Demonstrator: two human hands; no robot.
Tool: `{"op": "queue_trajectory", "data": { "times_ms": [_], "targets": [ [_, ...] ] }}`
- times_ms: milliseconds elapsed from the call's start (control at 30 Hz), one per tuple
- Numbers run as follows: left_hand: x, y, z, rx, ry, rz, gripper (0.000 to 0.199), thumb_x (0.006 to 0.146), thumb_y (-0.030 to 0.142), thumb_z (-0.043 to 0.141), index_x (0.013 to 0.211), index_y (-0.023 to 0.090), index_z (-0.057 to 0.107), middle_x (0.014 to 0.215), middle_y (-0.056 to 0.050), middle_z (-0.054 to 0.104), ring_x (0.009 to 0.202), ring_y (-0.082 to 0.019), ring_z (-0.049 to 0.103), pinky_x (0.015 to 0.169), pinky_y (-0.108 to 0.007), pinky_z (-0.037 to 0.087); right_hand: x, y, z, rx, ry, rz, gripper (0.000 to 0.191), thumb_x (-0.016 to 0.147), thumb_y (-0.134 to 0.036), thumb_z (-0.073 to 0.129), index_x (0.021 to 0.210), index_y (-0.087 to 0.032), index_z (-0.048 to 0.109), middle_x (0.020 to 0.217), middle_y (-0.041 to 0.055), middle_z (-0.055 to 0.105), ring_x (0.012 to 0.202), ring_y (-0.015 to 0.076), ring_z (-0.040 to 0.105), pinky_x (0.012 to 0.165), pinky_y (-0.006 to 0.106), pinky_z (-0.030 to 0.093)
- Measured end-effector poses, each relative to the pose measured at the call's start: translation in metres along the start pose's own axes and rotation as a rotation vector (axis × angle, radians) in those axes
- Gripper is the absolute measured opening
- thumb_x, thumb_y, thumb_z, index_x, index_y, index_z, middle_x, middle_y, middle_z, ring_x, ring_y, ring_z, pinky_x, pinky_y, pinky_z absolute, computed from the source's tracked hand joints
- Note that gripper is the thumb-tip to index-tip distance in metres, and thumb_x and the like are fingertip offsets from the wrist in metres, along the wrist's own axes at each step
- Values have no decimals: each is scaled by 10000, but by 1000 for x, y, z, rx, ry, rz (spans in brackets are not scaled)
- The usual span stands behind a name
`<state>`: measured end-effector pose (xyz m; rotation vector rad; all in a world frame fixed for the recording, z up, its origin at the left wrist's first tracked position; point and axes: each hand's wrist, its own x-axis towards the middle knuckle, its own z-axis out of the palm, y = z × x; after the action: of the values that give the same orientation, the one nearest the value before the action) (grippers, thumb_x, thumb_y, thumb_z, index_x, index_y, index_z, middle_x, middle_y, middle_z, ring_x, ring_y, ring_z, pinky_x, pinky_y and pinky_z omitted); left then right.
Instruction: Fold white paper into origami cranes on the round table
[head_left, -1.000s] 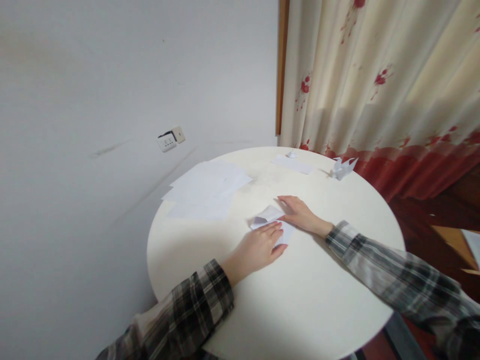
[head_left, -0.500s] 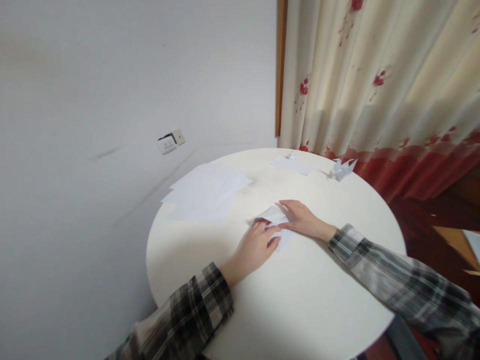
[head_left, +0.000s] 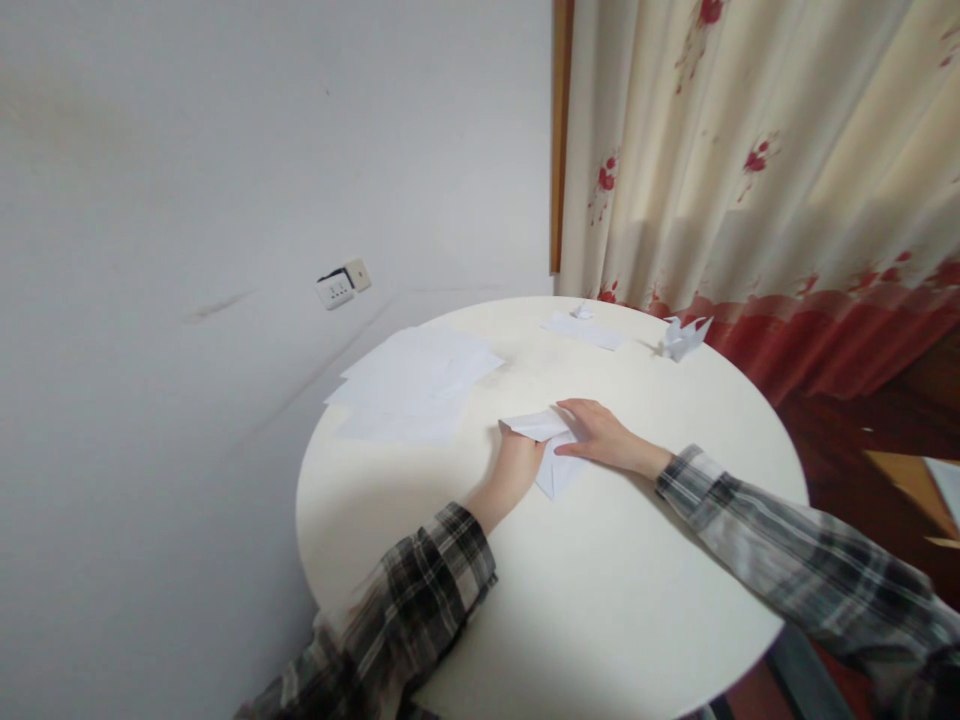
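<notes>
A folded white sheet of paper lies on the round white table, with one flap raised at its far left side. My left hand reaches under that flap, so its fingers are hidden. At the paper's right edge, my right hand holds it against the table, thumb on the near side and fingers on the far side. A crease runs down the near corner of the paper.
Loose white sheets lie at the table's left. Toward the back are a flat paper piece, a small folded paper and a larger folded paper figure. A wall borders the left side; a curtain hangs behind.
My left hand has gone from on top of the paper to under its far left flap, which now stands raised. My right hand has stayed in place.
</notes>
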<state>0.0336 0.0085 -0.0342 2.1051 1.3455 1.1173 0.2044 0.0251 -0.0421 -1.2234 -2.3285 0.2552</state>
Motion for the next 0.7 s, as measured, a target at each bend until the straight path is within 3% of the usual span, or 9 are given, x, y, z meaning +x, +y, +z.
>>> {"op": "queue_trajectory", "data": {
  "times_ms": [200,700],
  "targets": [
    [1,-1,2,-4,5,16,255,769,32,544,965,161,643,1084,-84,642,1068,-214,564,974,-385,410,0,0,-1,8,-3,-11,709,703,-537,617,1263,-146,427,1241,157,504,1150,279,453,959,441,354],
    [1,-16,8,24,-7,24,199,773,86,581,944,153,657,1024,-77,667,1015,-206,596,929,-362,442,1,0,0,10,-1,-21,709,698,-508,634,1249,-105,442,1232,168,511,1140,278,461,970,424,352]
  ]
}}
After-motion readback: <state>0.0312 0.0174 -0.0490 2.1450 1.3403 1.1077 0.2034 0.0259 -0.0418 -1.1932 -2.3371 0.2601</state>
